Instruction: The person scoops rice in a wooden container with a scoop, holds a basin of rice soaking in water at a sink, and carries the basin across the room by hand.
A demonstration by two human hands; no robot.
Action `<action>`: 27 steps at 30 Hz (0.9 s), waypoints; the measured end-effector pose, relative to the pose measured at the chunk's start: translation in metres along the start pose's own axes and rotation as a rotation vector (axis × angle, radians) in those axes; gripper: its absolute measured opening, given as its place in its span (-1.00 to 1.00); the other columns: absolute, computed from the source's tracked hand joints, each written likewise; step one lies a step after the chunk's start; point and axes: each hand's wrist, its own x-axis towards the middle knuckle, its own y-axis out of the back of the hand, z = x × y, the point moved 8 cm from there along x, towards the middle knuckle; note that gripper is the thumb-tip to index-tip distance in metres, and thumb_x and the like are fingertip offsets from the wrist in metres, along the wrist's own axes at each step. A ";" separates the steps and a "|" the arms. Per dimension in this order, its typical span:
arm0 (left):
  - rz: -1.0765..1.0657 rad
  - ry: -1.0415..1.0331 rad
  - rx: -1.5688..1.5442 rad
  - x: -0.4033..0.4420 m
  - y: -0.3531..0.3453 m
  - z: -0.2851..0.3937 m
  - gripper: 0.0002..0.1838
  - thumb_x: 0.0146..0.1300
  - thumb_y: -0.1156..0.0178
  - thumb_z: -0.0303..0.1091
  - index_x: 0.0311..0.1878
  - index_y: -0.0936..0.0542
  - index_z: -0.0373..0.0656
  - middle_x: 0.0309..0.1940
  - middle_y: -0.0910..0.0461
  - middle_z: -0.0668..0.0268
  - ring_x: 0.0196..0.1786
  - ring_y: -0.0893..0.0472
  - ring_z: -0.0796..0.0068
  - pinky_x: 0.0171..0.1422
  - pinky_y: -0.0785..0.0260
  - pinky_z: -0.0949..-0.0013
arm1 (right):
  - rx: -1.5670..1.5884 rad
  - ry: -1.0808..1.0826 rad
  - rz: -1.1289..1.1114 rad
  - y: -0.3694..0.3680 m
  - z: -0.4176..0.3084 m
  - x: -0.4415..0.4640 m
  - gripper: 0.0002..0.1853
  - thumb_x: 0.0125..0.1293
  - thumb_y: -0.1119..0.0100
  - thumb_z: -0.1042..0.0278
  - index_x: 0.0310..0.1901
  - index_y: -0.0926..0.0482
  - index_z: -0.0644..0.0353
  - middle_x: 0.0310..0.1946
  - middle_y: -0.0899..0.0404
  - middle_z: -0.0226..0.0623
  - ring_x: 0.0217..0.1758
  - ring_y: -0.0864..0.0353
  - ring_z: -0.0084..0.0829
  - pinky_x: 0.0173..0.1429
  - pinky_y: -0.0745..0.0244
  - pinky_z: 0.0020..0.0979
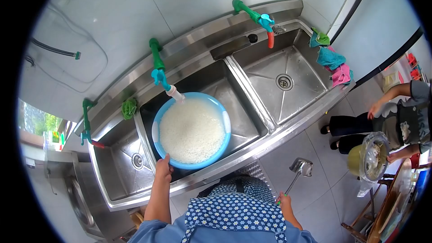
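A blue basin [226,123] full of white rice [191,132] in cloudy water stands in the middle sink, under a green tap [158,69] with a white nozzle. My left hand [164,168] grips the basin's near-left rim, thumb on top and fingers curled. Off to the right of my apron, clear of the sink, my right hand [284,199] is closed round the green-tipped handle of a metal ladle [302,166]. The ladle's bowl is held out over the floor. Whether water runs from the nozzle is hard to make out.
Sink bowls with drains lie left [121,171] and right [288,65] of the basin. Cloths [333,58] hang over the right end, and a green scrubber [129,108] is on the back ledge. At right, a co-worker holds a plastic-lined bucket [357,159] near a wooden table [391,207].
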 end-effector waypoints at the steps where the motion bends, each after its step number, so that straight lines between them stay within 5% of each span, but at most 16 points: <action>1: 0.000 -0.001 0.000 0.000 0.000 0.001 -0.76 0.38 -0.13 -0.15 -0.31 -0.45 -0.12 -0.57 -0.39 0.43 -0.63 -0.31 0.58 -0.63 -0.09 0.48 | 0.001 0.000 0.000 0.000 0.000 0.002 -0.60 0.28 -0.25 0.36 -0.02 -0.19 0.00 -0.67 -0.29 -0.34 -0.74 -0.29 -0.46 -0.73 -0.19 -0.39; 18: 0.019 -0.004 0.003 0.000 -0.001 0.000 -0.73 0.36 -0.14 -0.14 -0.35 -0.45 -0.12 -0.64 -0.35 0.40 -0.69 -0.27 0.55 -0.65 -0.06 0.46 | -0.070 0.066 -0.085 -0.007 -0.007 -0.015 -0.71 0.28 -0.24 0.37 -0.13 -0.27 0.08 -0.70 -0.32 -0.35 -0.77 -0.30 -0.44 -0.74 -0.20 -0.35; 21: 0.030 0.005 -0.003 -0.004 -0.002 0.002 -0.75 0.36 -0.15 -0.15 -0.34 -0.45 -0.12 -0.63 -0.36 0.41 -0.69 -0.27 0.56 -0.65 -0.07 0.47 | -0.100 0.078 -0.064 0.015 0.028 0.059 -0.77 0.28 -0.23 0.39 -0.21 -0.32 0.13 -0.70 -0.32 -0.34 -0.77 -0.31 -0.43 -0.74 -0.21 -0.34; 27: 0.017 0.001 -0.014 -0.003 -0.002 0.002 -0.76 0.36 -0.15 -0.16 -0.33 -0.46 -0.12 -0.60 -0.38 0.42 -0.66 -0.29 0.57 -0.64 -0.07 0.48 | -0.214 0.034 -0.144 -0.010 -0.013 -0.040 -0.80 0.28 -0.22 0.42 -0.27 -0.34 0.17 -0.71 -0.32 -0.34 -0.78 -0.31 -0.42 -0.74 -0.23 -0.33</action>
